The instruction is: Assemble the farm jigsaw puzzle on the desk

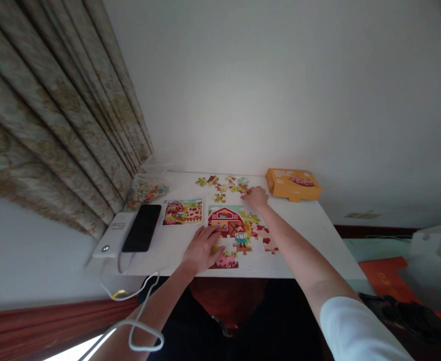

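A partly joined farm jigsaw puzzle point(226, 214) lies on the white table, showing a red barn, a farmer and a cow. My left hand point(202, 249) rests flat on its left edge with fingers spread, covering some pieces. At the back, my right hand point(257, 196) has its fingers curled together at a puzzle piece point(247, 192), mostly hidden by the fingertips. Beside it lie loose puzzle pieces point(220, 197), several of them in a scattered group. Left of the puzzle is a reference picture card point(183, 212) with the same farm scene.
An orange puzzle box point(294, 184) stands at the back right against the wall. To the left are a clear bag of pieces point(148, 191), a black phone point(142, 228) and a white box point(112, 235). A white cable point(145, 328) loops over my left forearm.
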The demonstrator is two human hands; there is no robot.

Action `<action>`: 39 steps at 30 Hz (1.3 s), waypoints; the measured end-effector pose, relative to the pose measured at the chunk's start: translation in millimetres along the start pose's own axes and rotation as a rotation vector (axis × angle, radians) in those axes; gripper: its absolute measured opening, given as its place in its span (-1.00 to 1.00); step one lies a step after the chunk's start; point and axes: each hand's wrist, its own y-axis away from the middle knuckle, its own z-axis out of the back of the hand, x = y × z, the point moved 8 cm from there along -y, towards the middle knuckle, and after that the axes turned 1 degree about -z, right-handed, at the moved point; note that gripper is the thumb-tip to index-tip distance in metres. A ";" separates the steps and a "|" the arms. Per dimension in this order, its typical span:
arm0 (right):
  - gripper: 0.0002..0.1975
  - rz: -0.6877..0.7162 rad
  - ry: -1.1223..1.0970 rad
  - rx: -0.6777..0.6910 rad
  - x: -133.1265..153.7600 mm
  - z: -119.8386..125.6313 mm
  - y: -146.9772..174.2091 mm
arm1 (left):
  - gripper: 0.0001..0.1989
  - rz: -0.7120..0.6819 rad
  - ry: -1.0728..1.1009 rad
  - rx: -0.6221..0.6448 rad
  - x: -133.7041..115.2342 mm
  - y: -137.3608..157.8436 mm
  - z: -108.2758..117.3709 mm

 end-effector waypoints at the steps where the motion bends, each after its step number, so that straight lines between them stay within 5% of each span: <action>1: -0.55 -0.017 -0.008 0.006 -0.8 -1.3 -1.6 | -0.66 0.000 -0.002 0.001 -0.2 -0.1 0.2; 8: -0.34 -0.119 0.031 0.057 -9.2 -2.6 -12.8 | -0.64 -0.002 -0.016 -0.005 0.1 0.2 -0.6; 13: -0.54 -0.049 -0.020 0.174 -3.1 -12.4 -22.9 | -0.64 0.003 -0.013 -0.010 0.3 0.4 -0.7; 22: -0.65 -0.002 -0.373 0.049 7.8 11.4 2.5 | -0.65 0.000 -0.016 -0.011 2.1 -0.4 -0.8; 28: -0.62 -0.045 -0.798 0.070 -56.9 43.5 32.6 | -0.66 -0.032 -0.036 -0.031 3.7 0.1 -5.0; 34: -0.41 -0.059 -0.912 0.017 -145.6 65.7 98.0 | -0.67 -0.054 -0.071 -0.041 6.9 -0.5 -4.3; 39: -0.43 -0.054 -0.995 0.020 -167.7 63.0 129.5 | -0.69 -0.062 -0.093 -0.105 -20.9 -14.7 -3.3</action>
